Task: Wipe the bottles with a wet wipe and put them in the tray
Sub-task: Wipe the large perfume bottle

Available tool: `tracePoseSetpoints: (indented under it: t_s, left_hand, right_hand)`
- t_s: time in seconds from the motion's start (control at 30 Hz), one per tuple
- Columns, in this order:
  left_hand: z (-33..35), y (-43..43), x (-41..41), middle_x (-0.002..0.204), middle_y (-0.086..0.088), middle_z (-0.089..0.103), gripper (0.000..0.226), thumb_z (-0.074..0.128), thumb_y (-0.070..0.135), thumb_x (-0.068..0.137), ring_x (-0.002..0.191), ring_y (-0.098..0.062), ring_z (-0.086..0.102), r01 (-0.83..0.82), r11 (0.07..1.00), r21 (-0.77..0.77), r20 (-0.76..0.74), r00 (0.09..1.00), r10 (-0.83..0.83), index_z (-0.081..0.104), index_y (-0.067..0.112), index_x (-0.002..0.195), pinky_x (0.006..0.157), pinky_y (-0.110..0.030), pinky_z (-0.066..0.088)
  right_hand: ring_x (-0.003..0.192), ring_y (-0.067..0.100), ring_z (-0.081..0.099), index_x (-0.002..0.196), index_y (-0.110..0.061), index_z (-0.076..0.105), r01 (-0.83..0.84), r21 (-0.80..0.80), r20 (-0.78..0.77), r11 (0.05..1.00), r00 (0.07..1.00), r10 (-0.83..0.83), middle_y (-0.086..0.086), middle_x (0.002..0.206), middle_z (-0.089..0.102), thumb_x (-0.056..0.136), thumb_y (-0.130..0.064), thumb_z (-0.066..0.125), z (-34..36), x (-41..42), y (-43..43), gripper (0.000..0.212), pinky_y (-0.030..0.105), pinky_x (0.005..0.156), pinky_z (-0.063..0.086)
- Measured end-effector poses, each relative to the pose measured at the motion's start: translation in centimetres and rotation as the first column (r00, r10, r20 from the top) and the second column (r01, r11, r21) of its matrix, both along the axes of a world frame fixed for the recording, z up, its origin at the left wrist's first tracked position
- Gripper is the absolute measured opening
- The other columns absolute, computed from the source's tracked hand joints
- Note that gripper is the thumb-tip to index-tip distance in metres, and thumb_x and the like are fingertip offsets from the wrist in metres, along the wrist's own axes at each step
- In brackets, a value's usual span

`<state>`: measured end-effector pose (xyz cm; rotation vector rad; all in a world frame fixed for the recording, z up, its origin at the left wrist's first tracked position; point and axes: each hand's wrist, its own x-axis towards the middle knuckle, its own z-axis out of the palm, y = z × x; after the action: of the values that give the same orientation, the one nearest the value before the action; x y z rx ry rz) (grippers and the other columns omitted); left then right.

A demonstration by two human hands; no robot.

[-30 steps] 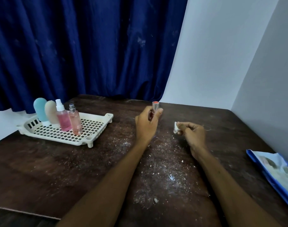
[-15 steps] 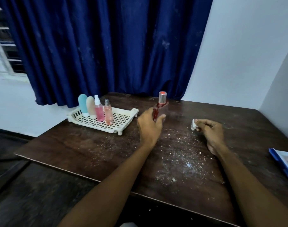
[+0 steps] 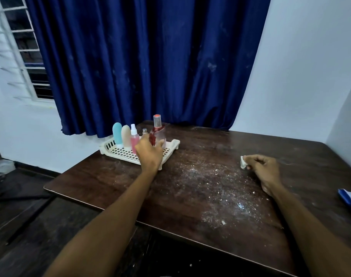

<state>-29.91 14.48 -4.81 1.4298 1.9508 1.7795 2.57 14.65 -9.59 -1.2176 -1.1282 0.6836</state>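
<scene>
My left hand [image 3: 149,153] grips a clear bottle with a red cap [image 3: 157,131] upright over the right part of the white slotted tray [image 3: 118,151]. In the tray stand a blue tube [image 3: 117,133], a beige tube [image 3: 126,135] and a pink spray bottle [image 3: 134,141]; a further small bottle [image 3: 144,131] shows only its silver top behind my hand. My right hand [image 3: 263,169] rests on the dark wooden table [image 3: 200,188] at the right and pinches a crumpled white wet wipe [image 3: 243,162].
White crumbs and dust are scattered over the middle of the table. A blue and white packet [image 3: 350,200] lies at the table's right edge. A blue curtain [image 3: 142,62] hangs behind, with a window at the far left and white walls to the right.
My left hand has carried the red-capped bottle leftward from the table's middle to over the tray. The right hand with the wipe has stayed on the table. The view has pulled back.
</scene>
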Motion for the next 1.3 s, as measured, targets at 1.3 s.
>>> tracePoseSetpoints:
  t_s: [1.3]
  left_hand:
    - [-0.9,-7.0,16.7,0.116,0.002,0.069,0.034,0.063,0.026,0.096,0.095,-0.011,0.067,0.728,0.68,-0.093,0.215,0.681,-0.7,0.061,0.023,0.13,0.079,-0.024,0.056]
  right_hand:
    - [0.072,0.013,0.07,0.092,-0.013,0.076,0.12,-0.021,0.089,0.992,0.989,-0.118,0.001,0.081,0.076,0.091,-0.014,0.068,2.2,-2.6,-6.1,0.008,0.031,0.072,0.058]
